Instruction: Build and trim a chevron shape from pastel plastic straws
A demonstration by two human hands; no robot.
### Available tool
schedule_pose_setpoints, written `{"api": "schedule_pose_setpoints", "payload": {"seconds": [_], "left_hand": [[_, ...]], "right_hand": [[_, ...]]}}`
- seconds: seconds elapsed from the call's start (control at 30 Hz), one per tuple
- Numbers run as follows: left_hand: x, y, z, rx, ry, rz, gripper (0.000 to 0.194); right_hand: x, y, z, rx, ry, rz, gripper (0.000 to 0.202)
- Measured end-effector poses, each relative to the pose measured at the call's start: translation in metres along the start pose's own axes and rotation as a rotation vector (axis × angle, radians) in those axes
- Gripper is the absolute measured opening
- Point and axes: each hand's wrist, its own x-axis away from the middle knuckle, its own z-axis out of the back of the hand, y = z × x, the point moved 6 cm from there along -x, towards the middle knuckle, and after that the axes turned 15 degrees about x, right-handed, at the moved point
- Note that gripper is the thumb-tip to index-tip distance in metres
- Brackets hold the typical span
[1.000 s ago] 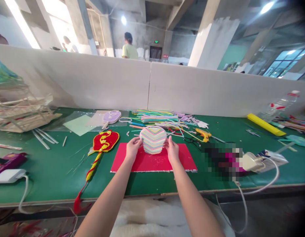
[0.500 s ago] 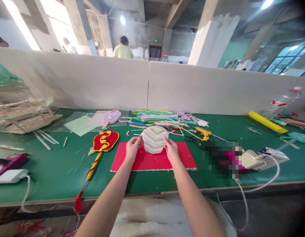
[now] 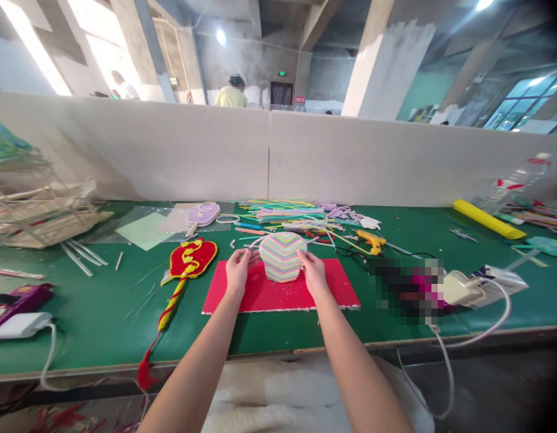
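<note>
My right hand (image 3: 312, 270) grips the right edge of a fan-shaped panel (image 3: 282, 258) with pastel zigzag stripes, held upright above a red board (image 3: 334, 285). A pale thin strip (image 3: 256, 242), which looks like a pipe cleaner, curves away from the panel's upper left edge. Left of the panel, my left hand (image 3: 238, 269) pinches the free end of this strip, thumb and finger together. Beside the board lies a red and yellow fuzzy fan (image 3: 206, 258) with a wound handle and a red tassel.
Pastel pipe cleaners (image 3: 287, 211) lie in a pile behind the board. A yellow glue gun (image 3: 372, 242) sits to the right, near a charger (image 3: 461, 288) with cables. A purple fan (image 3: 203, 213), a yellow bar (image 3: 488, 219) and a wooden frame model (image 3: 44, 210) stand farther out. A low partition (image 3: 350, 162) closes the back.
My left hand has moved slightly left, away from the panel's edge, drawing the pale strip outward. My right hand stays on the panel, which has barely moved.
</note>
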Motion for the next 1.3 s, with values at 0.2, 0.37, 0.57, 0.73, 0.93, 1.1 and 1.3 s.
{"api": "schedule_pose_setpoints", "payload": {"seconds": [0.2,0.37,0.57,0.73,0.93,1.1,1.3], "left_hand": [[0.000,0.000,0.000,-0.013,-0.012,-0.025,0.031],[0.000,-0.003,-0.003,-0.032,-0.038,-0.023,0.037],[0.000,-0.004,-0.007,-0.066,-0.079,-0.015,0.040],[0.001,-0.004,-0.008,-0.107,-0.109,-0.003,0.040],[0.002,-0.006,-0.009,-0.149,-0.131,0.009,0.043],[-0.001,-0.010,-0.008,-0.165,-0.155,0.013,0.044],[-0.003,-0.012,-0.007,-0.208,-0.177,-0.018,0.042]], "right_hand": [[0.001,-0.002,-0.002,-0.013,0.000,-0.001,0.039],[0.000,-0.002,0.000,-0.015,0.011,-0.004,0.038],[0.000,-0.001,0.001,-0.012,0.020,-0.012,0.037],[0.000,-0.001,0.000,-0.025,0.017,-0.016,0.039],[-0.001,0.002,0.000,-0.030,0.012,-0.018,0.037],[-0.002,0.002,0.001,-0.024,0.020,-0.014,0.039],[0.002,-0.004,0.000,-0.018,0.003,-0.008,0.035]]}}
